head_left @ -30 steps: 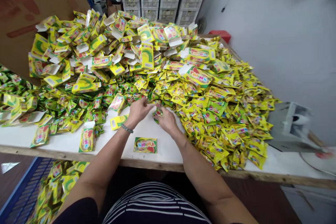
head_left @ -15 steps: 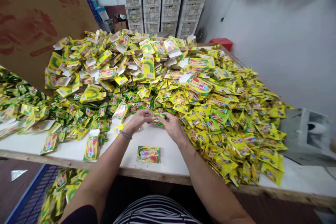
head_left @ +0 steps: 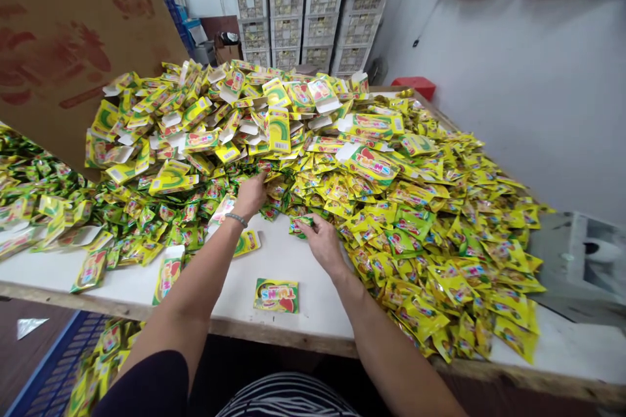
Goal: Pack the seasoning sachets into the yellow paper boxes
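My right hand [head_left: 321, 242] pinches a small green candy packet [head_left: 299, 227] between thumb and fingers, just above the white table [head_left: 274, 254]. My left hand [head_left: 252, 197] reaches forward into the heap of green packets [head_left: 274, 190]; its fingertips are mostly hidden by the hand and the packets, so their closing cannot be made out. A flat yellow-green printed carton [head_left: 276, 295] lies in front of me near the table edge. Another yellow carton [head_left: 248, 243] lies partly behind my left wrist.
A big pile of open cartons [head_left: 278, 130] stands at the back, beside a large cardboard box [head_left: 88, 45]. Yellow packets [head_left: 440, 241] heap up on the right, next to a grey metal device [head_left: 577, 260]. A blue crate [head_left: 53, 365] sits below the table at left.
My left hand has left the green packet and moved forward and left into the heap. My right hand keeps hold of the packet, slightly lower in view.
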The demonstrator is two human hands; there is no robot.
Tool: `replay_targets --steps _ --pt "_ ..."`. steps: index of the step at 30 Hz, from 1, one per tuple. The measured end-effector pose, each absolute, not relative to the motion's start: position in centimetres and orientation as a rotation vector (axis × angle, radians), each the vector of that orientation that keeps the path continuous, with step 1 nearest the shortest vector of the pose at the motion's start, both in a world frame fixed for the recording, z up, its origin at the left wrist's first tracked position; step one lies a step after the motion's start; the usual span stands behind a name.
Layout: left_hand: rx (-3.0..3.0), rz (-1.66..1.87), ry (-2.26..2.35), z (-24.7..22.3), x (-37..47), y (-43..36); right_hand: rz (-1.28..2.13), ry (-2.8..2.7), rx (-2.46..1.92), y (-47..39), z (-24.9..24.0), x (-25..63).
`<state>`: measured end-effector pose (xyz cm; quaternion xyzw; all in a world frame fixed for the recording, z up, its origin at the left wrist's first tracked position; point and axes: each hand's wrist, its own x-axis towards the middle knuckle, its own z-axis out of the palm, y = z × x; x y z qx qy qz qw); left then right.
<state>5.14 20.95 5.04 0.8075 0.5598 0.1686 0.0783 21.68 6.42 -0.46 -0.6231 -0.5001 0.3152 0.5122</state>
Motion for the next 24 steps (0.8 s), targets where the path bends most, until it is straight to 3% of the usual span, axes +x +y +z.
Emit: replay_targets --steps 7,12,24 --pt "1.587 1.028 1.373 3.4 2.7 15.3 0.869 -1.211 -1.418 6.2 0.0 21.7" --pt "1.273 0.86 1.138 2.2 2.7 11.1 0.885 -1.213 -1.314 6.3 -0.1 21.7" --pt "1.382 0.674 1.03 -0.1 3.4 10.2 0.822 -1.232 -1.47 6.0 -0.5 20.5"
